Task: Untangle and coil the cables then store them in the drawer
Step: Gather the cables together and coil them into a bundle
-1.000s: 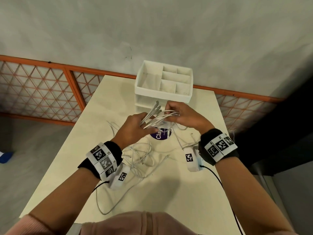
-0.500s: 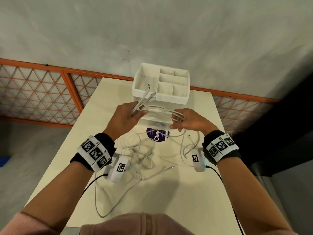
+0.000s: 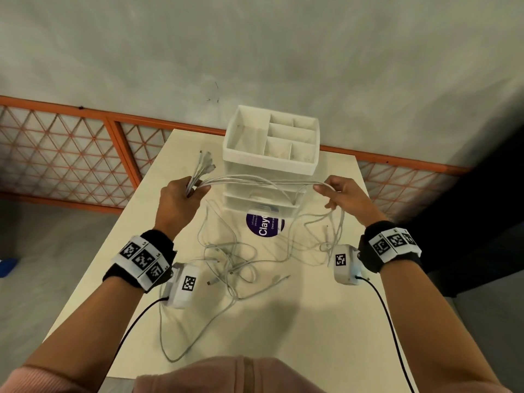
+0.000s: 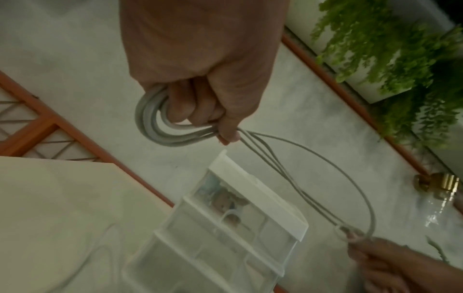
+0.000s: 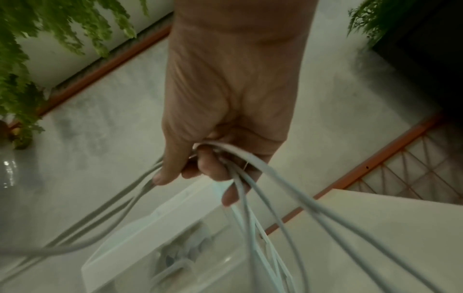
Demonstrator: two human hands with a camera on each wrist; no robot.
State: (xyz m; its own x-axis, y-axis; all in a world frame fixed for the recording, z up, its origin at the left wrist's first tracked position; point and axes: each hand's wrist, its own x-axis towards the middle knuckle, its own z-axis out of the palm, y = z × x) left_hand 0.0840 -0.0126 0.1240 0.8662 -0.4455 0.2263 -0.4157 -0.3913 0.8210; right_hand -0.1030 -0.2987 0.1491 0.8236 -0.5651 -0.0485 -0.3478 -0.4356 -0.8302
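Your left hand (image 3: 178, 199) is curled tight round one end of the white cables (image 3: 261, 182), plug ends sticking up past your knuckles, while your right hand (image 3: 344, 195) pinches the same strands between thumb and fingers. Since a moment ago you have drawn your hands well apart, so the strands now stretch nearly level in front of the white drawer unit (image 3: 272, 143). The rest of the cables hang from your right hand into a loose tangle (image 3: 232, 262) on the worktop (image 3: 297, 321), near a purple sticker (image 3: 263, 225).
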